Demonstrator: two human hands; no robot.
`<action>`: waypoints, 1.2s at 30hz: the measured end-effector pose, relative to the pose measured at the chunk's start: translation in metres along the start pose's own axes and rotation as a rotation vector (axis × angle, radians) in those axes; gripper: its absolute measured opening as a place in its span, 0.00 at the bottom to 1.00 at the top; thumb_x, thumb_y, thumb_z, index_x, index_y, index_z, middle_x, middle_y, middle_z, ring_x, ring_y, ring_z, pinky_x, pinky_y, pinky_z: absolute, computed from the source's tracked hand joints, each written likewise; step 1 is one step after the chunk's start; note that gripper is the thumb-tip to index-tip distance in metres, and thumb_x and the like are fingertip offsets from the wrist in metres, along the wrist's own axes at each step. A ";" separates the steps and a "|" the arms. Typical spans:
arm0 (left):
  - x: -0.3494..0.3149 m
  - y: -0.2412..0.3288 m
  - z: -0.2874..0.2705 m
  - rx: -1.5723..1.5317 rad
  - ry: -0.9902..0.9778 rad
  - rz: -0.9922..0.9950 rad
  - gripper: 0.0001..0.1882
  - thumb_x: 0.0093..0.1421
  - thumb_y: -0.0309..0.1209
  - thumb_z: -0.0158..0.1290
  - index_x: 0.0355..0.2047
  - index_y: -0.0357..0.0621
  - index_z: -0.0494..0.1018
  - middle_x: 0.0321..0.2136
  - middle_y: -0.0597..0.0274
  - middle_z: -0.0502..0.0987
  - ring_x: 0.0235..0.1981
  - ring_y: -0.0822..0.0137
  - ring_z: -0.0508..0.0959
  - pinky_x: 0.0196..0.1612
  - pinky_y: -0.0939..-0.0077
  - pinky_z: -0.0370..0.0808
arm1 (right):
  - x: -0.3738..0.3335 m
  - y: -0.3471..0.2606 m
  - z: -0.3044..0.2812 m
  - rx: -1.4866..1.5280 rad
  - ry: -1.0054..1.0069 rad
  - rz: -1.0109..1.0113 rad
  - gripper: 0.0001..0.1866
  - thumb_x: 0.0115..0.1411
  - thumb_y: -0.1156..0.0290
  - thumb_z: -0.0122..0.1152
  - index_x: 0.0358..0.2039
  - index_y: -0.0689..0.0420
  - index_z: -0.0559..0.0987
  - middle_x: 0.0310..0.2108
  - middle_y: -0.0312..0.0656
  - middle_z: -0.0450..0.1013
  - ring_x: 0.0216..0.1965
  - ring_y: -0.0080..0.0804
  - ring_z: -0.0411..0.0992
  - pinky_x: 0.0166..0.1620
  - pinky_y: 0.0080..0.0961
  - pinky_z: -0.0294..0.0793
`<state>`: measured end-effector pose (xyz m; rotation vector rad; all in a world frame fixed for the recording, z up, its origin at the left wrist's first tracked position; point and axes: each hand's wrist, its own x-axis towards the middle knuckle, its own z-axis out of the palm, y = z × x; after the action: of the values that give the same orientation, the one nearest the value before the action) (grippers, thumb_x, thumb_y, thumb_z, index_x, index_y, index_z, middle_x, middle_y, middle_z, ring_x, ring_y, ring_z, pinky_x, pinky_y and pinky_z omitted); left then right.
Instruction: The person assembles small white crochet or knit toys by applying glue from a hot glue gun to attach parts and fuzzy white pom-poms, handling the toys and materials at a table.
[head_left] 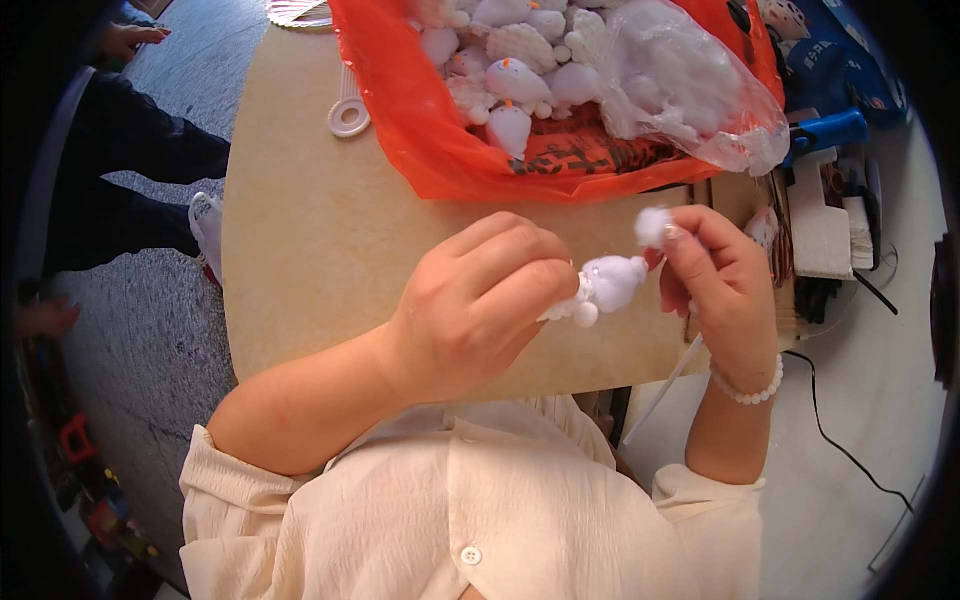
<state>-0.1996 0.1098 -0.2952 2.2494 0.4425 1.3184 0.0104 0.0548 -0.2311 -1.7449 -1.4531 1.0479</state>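
My left hand (480, 300) is closed in a pinch on a small white stuffed figure (613, 283), holding it sideways over the table's near part. The figure's rounded end points right, and its other end is hidden by my fingers. Close beside it, my right hand (732, 285) pinches a fluffy white tuft of stuffing (653, 226) between thumb and finger. Something small and red shows under that tuft, too small to make out. A thin white stick (665, 390) slants down from my right palm, apparently held by the curled fingers.
A red plastic bag (415, 165) at the far side holds several white stuffed figures (515, 80) and a clear bag (680, 80) of white stuffing. On the tan table (300, 250) lies a white ring-ended piece (348, 117). Right: blue handle (830, 132), white box (820, 225). Another person's legs (130, 150) stand left.
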 end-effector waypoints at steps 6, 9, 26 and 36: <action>-0.002 0.002 -0.008 -0.015 0.024 -0.033 0.14 0.38 0.18 0.60 0.28 0.38 0.72 0.28 0.55 0.75 0.26 0.57 0.75 0.29 0.69 0.73 | -0.009 0.010 0.004 0.477 -0.116 0.177 0.14 0.61 0.64 0.61 0.41 0.63 0.78 0.28 0.29 0.73 0.25 0.12 0.65 0.27 0.11 0.62; 0.000 0.001 -0.011 0.006 0.032 0.026 0.14 0.37 0.18 0.61 0.27 0.38 0.72 0.27 0.55 0.75 0.26 0.56 0.76 0.28 0.70 0.73 | -0.007 -0.001 0.013 0.416 -0.091 0.114 0.13 0.61 0.65 0.62 0.39 0.62 0.78 0.30 0.28 0.73 0.29 0.12 0.65 0.31 0.11 0.63; 0.000 -0.007 -0.063 -1.750 0.184 -0.844 0.07 0.64 0.35 0.51 0.38 0.47 0.71 0.31 0.66 0.69 0.35 0.69 0.66 0.42 0.72 0.64 | -0.032 -0.031 0.007 -0.081 0.338 -0.169 0.09 0.63 0.68 0.55 0.32 0.61 0.75 0.27 0.32 0.69 0.26 0.16 0.59 0.30 0.13 0.55; -0.003 -0.005 -0.084 -1.960 0.156 -1.091 0.08 0.66 0.34 0.48 0.35 0.45 0.74 0.21 0.73 0.65 0.22 0.78 0.63 0.26 0.81 0.65 | -0.009 -0.090 0.061 -0.959 0.089 -0.922 0.06 0.48 0.70 0.60 0.20 0.58 0.76 0.46 0.39 0.77 0.34 0.32 0.65 0.39 0.27 0.62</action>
<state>-0.2750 0.1339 -0.2652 0.1246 0.1349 0.5685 -0.0869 0.0617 -0.1822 -1.2705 -2.5351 -0.2731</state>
